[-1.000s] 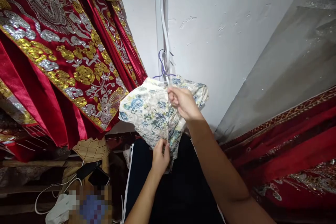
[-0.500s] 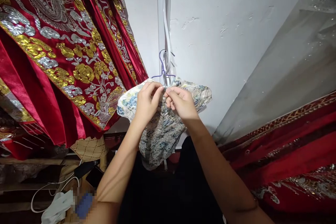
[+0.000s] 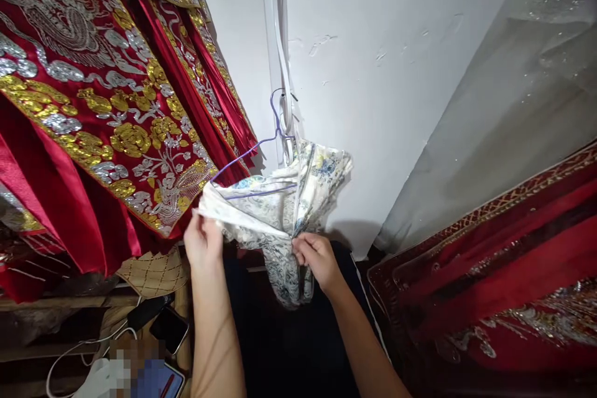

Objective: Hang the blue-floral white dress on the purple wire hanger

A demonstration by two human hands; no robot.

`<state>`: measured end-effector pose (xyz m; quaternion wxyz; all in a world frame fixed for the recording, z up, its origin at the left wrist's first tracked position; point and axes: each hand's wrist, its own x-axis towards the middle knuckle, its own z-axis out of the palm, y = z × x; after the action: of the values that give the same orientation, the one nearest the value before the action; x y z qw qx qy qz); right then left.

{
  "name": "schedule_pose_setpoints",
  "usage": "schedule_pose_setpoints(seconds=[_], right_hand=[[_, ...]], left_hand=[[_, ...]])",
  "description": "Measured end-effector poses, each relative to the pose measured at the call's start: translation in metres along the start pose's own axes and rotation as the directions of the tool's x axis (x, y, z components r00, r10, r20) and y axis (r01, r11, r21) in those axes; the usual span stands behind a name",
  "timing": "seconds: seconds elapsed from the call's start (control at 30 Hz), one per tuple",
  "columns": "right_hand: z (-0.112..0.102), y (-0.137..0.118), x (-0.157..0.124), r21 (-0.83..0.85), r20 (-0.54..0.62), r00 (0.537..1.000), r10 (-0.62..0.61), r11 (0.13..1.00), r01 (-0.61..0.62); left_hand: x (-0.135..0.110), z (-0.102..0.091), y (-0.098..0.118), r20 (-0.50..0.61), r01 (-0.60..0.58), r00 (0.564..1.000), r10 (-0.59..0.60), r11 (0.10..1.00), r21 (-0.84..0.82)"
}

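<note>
A cream garment with a blue flower print (image 3: 280,211) hangs on a thin purple wire hanger (image 3: 254,149) from a white conduit (image 3: 278,43) on the wall. My left hand (image 3: 203,241) pinches the garment's left edge and pulls it outward. My right hand (image 3: 317,258) grips the bunched cloth at the middle, below the hanger. The hanger's left arm is bare and pokes out above the cloth.
Red robes with gold and silver embroidery (image 3: 102,106) hang at the left, more red cloth (image 3: 504,261) lies at the right under a grey sheer fabric (image 3: 508,93). A phone (image 3: 168,329), white cable and a quilted beige item (image 3: 156,270) sit on a wooden shelf at lower left.
Both hands have dropped from the collar by the hanger hook to the garment's lower part. The left hand moved out to the left edge, and the hanger's left arm came uncovered.
</note>
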<state>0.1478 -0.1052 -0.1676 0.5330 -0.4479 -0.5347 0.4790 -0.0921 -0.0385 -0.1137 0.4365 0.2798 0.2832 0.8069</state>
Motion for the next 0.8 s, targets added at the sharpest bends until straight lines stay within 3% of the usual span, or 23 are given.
schedule_pose_setpoints(seconds=[0.13,0.23,0.3,0.37,0.43,0.5,0.57,0.6,0.67,0.73,0.8], right_hand=[[0.009,0.002,-0.015,0.111,-0.072,0.995,0.073,0.992,-0.065],[0.001,0.006,-0.016,0.103,-0.113,0.988,0.103,0.99,-0.091],[-0.009,0.011,-0.014,0.053,-0.049,0.99,0.135,0.99,-0.132],[-0.019,0.016,-0.011,-0.008,-0.028,0.989,0.144,0.989,-0.145],[-0.024,0.02,-0.007,-0.027,-0.086,0.991,0.107,0.994,-0.11],[-0.021,0.02,-0.004,0.015,-0.107,0.991,0.076,0.997,-0.075],[-0.011,0.017,-0.004,0.109,0.005,0.994,0.111,0.988,-0.111],[-0.004,0.015,-0.005,0.164,0.071,0.988,0.141,0.975,-0.151],[0.008,0.009,-0.006,0.265,0.156,0.97,0.184,0.939,-0.221],[0.015,0.001,-0.007,0.32,0.168,0.965,0.2,0.915,-0.245],[0.013,-0.012,-0.006,0.274,0.185,0.963,0.196,0.931,-0.242]], left_hand=[[-0.037,-0.022,-0.049,-0.165,0.278,0.945,-0.281,0.96,-0.042],[-0.062,-0.024,-0.072,-0.181,0.309,0.933,-0.31,0.95,-0.034],[-0.07,-0.021,-0.073,-0.147,0.281,0.949,-0.28,0.96,-0.011],[-0.076,-0.014,-0.063,-0.033,0.234,0.972,-0.233,0.972,0.024],[-0.084,-0.004,-0.048,0.166,0.203,0.962,-0.216,0.975,0.095],[-0.097,0.008,-0.033,0.381,0.174,0.889,-0.254,0.957,0.232],[-0.113,0.02,-0.022,0.537,0.09,0.782,-0.317,0.91,0.406],[-0.119,0.026,-0.018,0.583,0.022,0.739,-0.338,0.877,0.48],[-0.127,0.035,-0.013,0.631,-0.123,0.697,-0.34,0.81,0.573],[-0.124,0.041,-0.01,0.647,-0.226,0.702,-0.299,0.768,0.6],[-0.114,0.041,-0.011,0.654,-0.261,0.706,-0.272,0.758,0.597]])
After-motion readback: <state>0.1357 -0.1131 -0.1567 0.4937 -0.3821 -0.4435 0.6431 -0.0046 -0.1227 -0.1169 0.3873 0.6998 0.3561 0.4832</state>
